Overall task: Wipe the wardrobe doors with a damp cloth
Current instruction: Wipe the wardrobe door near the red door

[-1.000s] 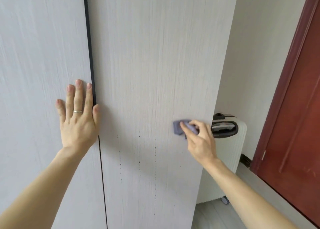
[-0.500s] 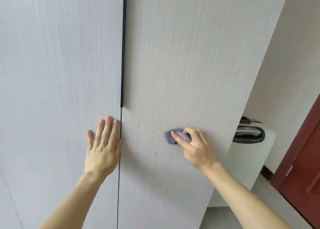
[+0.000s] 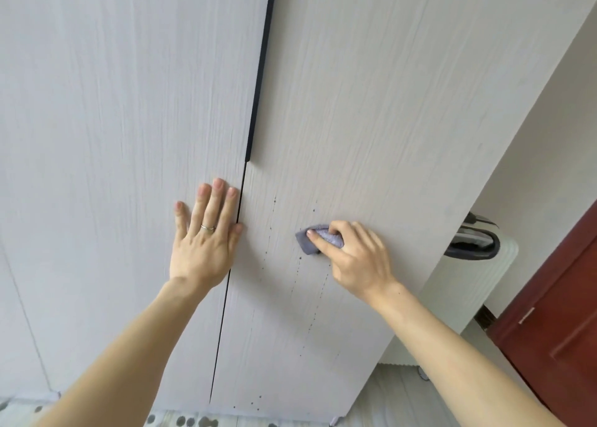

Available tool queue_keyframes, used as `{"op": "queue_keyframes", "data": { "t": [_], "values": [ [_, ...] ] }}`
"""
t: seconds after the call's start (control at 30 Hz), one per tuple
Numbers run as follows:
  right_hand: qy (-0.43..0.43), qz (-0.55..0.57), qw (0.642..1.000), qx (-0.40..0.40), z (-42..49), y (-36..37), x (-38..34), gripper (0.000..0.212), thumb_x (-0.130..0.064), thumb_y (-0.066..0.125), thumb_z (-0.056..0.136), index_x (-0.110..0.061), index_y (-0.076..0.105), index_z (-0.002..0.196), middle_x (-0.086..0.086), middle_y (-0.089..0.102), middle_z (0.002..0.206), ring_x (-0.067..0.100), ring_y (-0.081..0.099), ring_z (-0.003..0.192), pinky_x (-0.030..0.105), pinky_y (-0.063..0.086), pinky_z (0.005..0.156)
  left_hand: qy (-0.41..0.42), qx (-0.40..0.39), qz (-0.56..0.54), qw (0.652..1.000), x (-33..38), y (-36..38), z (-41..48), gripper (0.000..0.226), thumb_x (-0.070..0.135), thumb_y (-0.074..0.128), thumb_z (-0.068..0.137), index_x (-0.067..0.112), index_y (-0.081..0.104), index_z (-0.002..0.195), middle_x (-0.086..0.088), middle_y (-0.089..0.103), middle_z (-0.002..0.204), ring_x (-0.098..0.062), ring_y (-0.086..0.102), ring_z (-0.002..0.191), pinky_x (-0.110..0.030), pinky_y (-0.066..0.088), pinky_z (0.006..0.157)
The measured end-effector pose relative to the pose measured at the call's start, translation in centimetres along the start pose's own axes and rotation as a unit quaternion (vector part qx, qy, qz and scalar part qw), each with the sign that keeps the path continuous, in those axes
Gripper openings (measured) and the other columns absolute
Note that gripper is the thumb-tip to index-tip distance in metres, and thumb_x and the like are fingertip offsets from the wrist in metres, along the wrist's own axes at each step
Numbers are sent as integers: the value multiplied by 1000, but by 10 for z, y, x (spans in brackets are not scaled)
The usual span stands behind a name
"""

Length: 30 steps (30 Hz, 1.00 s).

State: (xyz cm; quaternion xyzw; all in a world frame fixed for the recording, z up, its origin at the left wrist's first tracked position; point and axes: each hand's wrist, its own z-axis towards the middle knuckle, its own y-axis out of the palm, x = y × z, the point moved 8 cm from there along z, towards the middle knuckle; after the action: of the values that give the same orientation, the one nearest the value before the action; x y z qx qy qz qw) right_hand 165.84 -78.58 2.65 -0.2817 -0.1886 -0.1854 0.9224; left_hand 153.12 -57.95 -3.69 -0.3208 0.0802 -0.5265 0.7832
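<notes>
Two pale wood-grain wardrobe doors fill the view: the left door (image 3: 113, 135) and the right door (image 3: 387, 103), split by a thin dark gap. My left hand (image 3: 205, 242) lies flat with straight fingers on the left door, its thumb at the gap. My right hand (image 3: 352, 255) grips a small bunched purple-grey cloth (image 3: 311, 237) and presses it against the right door. Thin lines of dark drips (image 3: 298, 258) run down the right door around and below the cloth.
A dark slim handle strip (image 3: 258, 87) runs along the gap above my hands. To the right of the wardrobe stands a white ribbed suitcase (image 3: 468, 284) with a dark handle, then a red-brown door (image 3: 555, 323). Pale floor with dark spots shows at the bottom.
The view has tilted upward and swung left, showing more of the doors. My right hand has slid the cloth leftward across the right door, away from its edge. My left hand stays flat by the gap.
</notes>
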Motion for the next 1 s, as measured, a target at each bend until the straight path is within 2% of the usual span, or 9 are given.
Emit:
{"op": "queue_keyframes", "data": {
  "t": [0.23, 0.3, 0.43, 0.5, 0.6, 0.67, 0.73, 0.87, 1.0],
  "values": [
    [230, 2, 959, 163, 81, -55, 71, 39, -11, 59, 91, -30, 72, 122, 10, 58, 102, 31, 59, 78, 39, 48, 57, 17, 28, 30, 999, 1, -2, 1, 63, 41, 22, 107, 25, -7, 161, 5, -15, 168, -18, -14, 155, -46, -18, 122],
    [181, -3, 971, 155, 69, -39, 54, 40, -8, 60, 91, -28, 71, 124, 10, 58, 102, 31, 57, 77, 39, 48, 57, 20, 39, 35, 998, 0, -3, 2, 64, 41, 23, 107, 24, -5, 161, 5, -14, 169, -18, -13, 155, -47, -17, 122],
    [-13, -7, 1000, 14, 12, 11, -13, 49, -1, 61, 80, -28, 73, 119, 3, 57, 102, 29, 54, 71, 35, 42, 57, 15, 43, 29, 999, 3, -7, 2, 62, 39, 24, 107, 21, 1, 161, 4, -11, 169, -18, -11, 155, -49, -14, 123],
    [-54, -23, 998, -25, 11, 15, -22, 54, 0, 60, 72, -29, 74, 115, 1, 60, 99, 27, 53, 68, 33, 35, 58, 19, 38, 18, 999, 3, -7, 0, 61, 39, 24, 107, 20, 4, 162, 3, -8, 170, -19, -9, 156, -52, -10, 123],
    [43, -31, 998, 42, 59, -15, 5, 43, -8, 62, 84, -32, 74, 118, 5, 65, 97, 30, 55, 75, 36, 38, 61, 30, 24, 12, 999, 1, -9, 0, 60, 40, 22, 108, 21, 4, 162, 4, -8, 170, -19, -9, 156, -58, 0, 122],
    [150, -14, 982, 113, 88, -38, 36, 39, -10, 63, 88, -32, 74, 119, 7, 63, 99, 31, 55, 79, 38, 42, 64, 33, 21, 10, 999, 1, -9, 0, 60, 39, 23, 108, 21, 3, 162, 4, -9, 169, -19, -10, 156, -59, 1, 122],
    [183, -13, 972, 145, 94, -39, 40, 42, -6, 63, 87, -29, 73, 120, 10, 61, 99, 31, 56, 78, 38, 43, 64, 30, 25, 13, 999, 1, -8, -1, 61, 37, 25, 108, 21, 3, 162, 4, -10, 169, -19, -10, 156, -57, -2, 123],
    [59, 4, 995, 80, 56, -1, -6, 45, -4, 61, 84, -28, 73, 121, 9, 62, 97, 33, 57, 74, 38, 41, 61, 33, 42, 22, 998, 1, -9, -2, 62, 37, 30, 107, 21, 7, 162, 3, -6, 170, -20, -7, 156, -50, -9, 124],
    [-1, -4, 1000, 5, 47, 10, -27, 47, -6, 60, 78, -32, 75, 115, 3, 64, 95, 30, 57, 72, 35, 35, 61, 53, 47, 36, 997, -1, -15, -5, 63, 37, 35, 105, 20, 13, 162, 1, 2, 170, -22, 0, 157, -56, 6, 123]
  ]
}}
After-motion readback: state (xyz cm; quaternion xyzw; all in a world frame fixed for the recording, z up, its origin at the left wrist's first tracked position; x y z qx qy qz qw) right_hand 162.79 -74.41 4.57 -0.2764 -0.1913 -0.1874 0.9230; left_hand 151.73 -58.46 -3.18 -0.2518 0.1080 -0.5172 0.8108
